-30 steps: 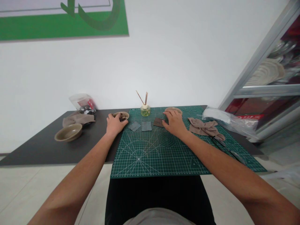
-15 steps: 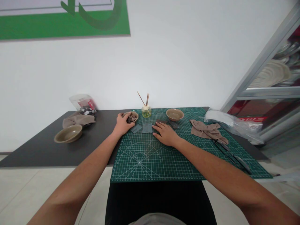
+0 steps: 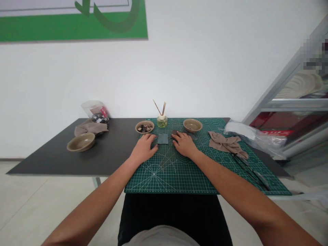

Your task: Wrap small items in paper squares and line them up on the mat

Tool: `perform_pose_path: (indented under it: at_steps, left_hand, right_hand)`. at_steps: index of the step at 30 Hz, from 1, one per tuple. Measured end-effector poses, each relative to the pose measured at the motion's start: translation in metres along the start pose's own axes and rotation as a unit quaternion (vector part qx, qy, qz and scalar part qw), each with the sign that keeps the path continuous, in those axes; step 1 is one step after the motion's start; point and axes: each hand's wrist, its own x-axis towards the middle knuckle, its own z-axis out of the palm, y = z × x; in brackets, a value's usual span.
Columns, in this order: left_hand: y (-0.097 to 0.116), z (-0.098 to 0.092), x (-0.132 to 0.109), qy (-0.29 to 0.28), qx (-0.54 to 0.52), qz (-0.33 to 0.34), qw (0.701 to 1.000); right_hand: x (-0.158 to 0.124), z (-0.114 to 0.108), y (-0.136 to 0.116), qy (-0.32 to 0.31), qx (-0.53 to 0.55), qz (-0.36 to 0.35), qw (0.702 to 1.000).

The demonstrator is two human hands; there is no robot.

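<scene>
My left hand (image 3: pixel 144 148) lies flat on the green cutting mat (image 3: pixel 179 171), fingers stretched out, covering a small grey square piece. My right hand (image 3: pixel 183 144) also lies flat on the mat, fingers over a dark brown piece (image 3: pixel 174 133). Between the two hands sits a grey square piece (image 3: pixel 162 138), touched by neither as far as I can see. Just beyond my left hand stands a small bowl with dark pebbles (image 3: pixel 145 127). An empty tan bowl (image 3: pixel 192 125) stands beyond my right hand.
A reed diffuser (image 3: pixel 162 119) stands at the mat's far edge. A brown cloth (image 3: pixel 227 143) and dark scissors (image 3: pixel 252 171) lie on the mat's right. On the dark table (image 3: pixel 77 160) at left are another tan bowl (image 3: pixel 81 142), a cloth and a plastic jar (image 3: pixel 96 112). A plastic bag (image 3: pixel 253 136) lies far right.
My left hand left the pebble bowl and came down flat on the mat over a grey piece. My right hand slid left from the empty bowl to beside the middle grey piece.
</scene>
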Motion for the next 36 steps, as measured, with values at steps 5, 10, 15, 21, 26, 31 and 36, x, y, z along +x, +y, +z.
perform_pose_path:
  at_steps: [5,10,15,21,26,31,36]
  left_hand:
    - [0.0,0.023,0.002,-0.089,0.041,-0.018,0.995]
    - [0.005,0.024,0.001,-0.078,0.053,-0.026,0.995]
    - [0.01,0.004,0.01,0.015,0.085,-0.035,0.996]
    - [-0.03,-0.011,0.052,0.028,0.094,-0.097,0.99]
    - [-0.053,-0.014,0.072,-0.042,0.089,-0.109,0.989]
    - [-0.055,-0.019,0.079,-0.079,0.085,-0.115,0.987]
    - [-0.061,-0.016,0.085,-0.082,0.05,-0.158,0.983]
  right_hand:
    - [-0.002,-0.001,-0.001,0.022,-0.006,0.01,1.0]
    - [-0.004,-0.003,-0.002,0.033,-0.004,0.011,0.999]
    - [-0.009,-0.009,-0.002,0.085,-0.012,0.028,0.996]
    - [-0.009,-0.003,0.005,0.06,-0.026,0.114,0.991]
    - [-0.008,0.001,0.007,0.054,-0.032,0.089,0.994]
    - [-0.01,-0.003,0.006,0.06,-0.022,0.093,0.994]
    - [-0.01,-0.005,0.006,0.069,-0.01,0.089,0.994]
